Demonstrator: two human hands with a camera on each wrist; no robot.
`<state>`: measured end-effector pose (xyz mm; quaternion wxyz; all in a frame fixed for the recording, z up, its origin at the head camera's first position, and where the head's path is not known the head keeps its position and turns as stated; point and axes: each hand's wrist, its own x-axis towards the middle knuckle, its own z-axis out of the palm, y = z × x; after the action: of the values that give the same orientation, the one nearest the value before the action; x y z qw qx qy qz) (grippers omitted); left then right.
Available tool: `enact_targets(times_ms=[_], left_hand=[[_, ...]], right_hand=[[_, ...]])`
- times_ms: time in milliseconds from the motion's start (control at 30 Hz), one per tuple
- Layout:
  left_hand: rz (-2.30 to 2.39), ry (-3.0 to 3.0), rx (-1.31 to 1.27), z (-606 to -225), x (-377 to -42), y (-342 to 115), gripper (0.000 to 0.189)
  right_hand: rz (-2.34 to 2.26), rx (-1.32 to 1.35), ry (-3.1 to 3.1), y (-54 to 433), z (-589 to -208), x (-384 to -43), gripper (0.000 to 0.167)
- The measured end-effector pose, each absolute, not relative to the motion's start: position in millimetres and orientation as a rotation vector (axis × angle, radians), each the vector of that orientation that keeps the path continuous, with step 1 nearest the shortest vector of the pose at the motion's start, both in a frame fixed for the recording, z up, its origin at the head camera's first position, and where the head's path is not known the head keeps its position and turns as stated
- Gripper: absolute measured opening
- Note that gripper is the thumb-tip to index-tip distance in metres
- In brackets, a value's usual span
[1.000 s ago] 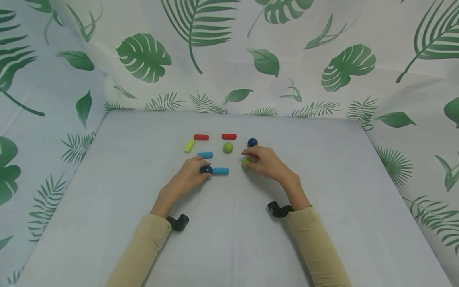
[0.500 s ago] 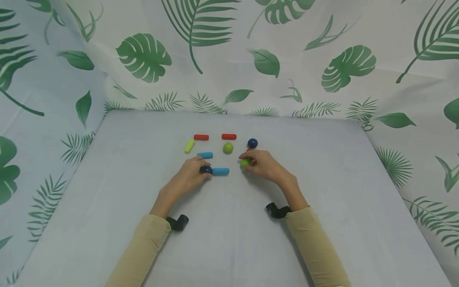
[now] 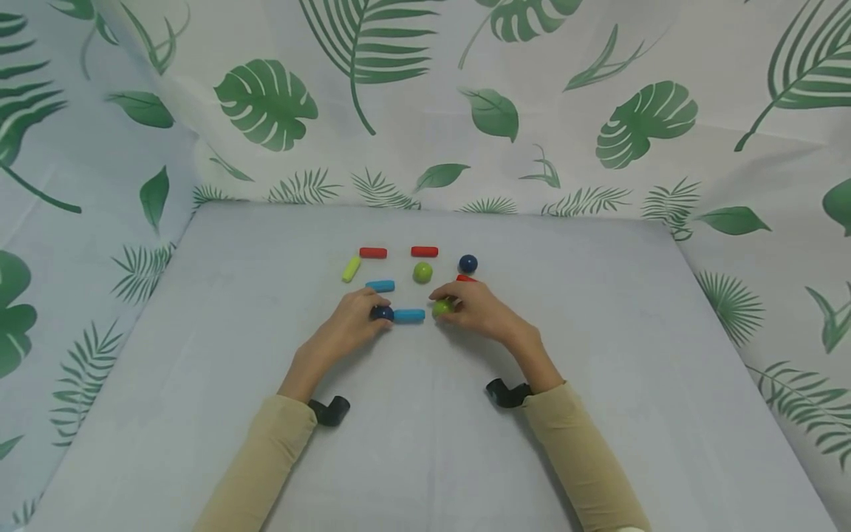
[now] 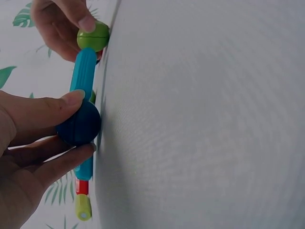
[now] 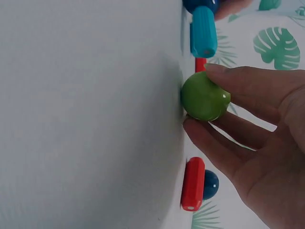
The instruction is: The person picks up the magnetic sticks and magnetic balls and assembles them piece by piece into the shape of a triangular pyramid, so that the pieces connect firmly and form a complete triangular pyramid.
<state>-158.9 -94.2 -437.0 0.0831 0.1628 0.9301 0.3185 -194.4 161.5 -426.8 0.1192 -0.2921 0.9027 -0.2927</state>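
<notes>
My left hand (image 3: 346, 321) pinches a dark blue ball (image 4: 82, 123) between thumb and fingers. A blue stick (image 3: 408, 315) extends rightward from that ball, its near end right at the ball. With thumb and fingertips my right hand (image 3: 479, 310) holds a green ball (image 5: 205, 96) low at the table surface. In the right wrist view a gap shows between the green ball and the free end of the blue stick. Just beyond the right hand lies a red stick (image 5: 193, 183), partly covered by that hand in the head view.
Behind the hands on the white table (image 3: 412, 443) lie another blue stick (image 3: 381, 286), a yellow-green stick (image 3: 351, 269), two red sticks (image 3: 373, 253), a second green ball (image 3: 422, 273) and a second dark blue ball (image 3: 468, 264). A leaf-print cloth (image 3: 399, 148) stands behind.
My right hand has moved left with the green ball, bringing it closer to the blue stick's free end. The red stick behind it has come into view. My left hand has stayed still.
</notes>
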Motion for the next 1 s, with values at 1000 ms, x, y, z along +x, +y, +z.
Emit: enact_targets(times_ms=[1000], left_hand=[[1.117, 2.79, 0.31, -439.4, -157.2, -96.3, 0.037]], right_hand=[[-0.855, -0.816, 2.415, 152.0, -411.4, -181.6, 0.015]])
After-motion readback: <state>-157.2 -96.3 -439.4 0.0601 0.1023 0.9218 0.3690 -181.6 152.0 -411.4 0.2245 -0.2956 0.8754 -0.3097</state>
